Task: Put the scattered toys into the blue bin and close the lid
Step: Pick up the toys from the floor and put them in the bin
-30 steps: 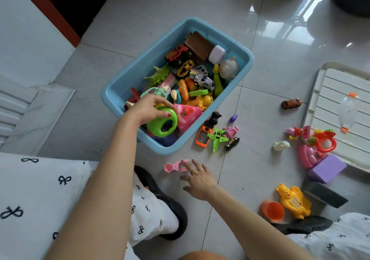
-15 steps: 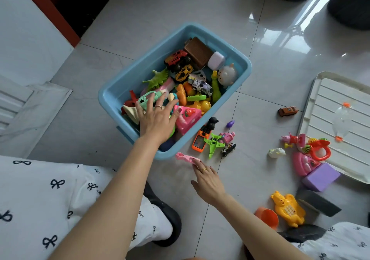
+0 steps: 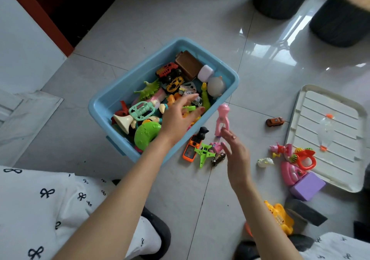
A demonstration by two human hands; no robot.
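Note:
The blue bin [image 3: 112,101] sits on the tiled floor, holding several toys, a green rattle [image 3: 146,133] among them. My left hand [image 3: 178,117] hovers over the bin's near right part with fingers spread, holding nothing. Just right of the bin, my right hand [image 3: 236,155] holds a pink figure toy [image 3: 222,115] upright by its lower end, pinched at the fingertips. The white lid [image 3: 328,139] lies flat at the right. An orange toy phone [image 3: 190,150], a green plane [image 3: 204,152] and a small dark car [image 3: 218,158] lie beside the bin.
More toys lie right of my hands: a brown car [image 3: 274,121], a red rattle [image 3: 304,157], a purple block [image 3: 308,185], a yellow bear phone [image 3: 280,218]. Two dark stools [image 3: 340,19] stand at the far right. My knees and dark slippers [image 3: 158,229] are at the bottom.
My right hand picked the pink toy off the floor and raised it toward the bin. My left hand let go of the green rattle and moved right over the bin.

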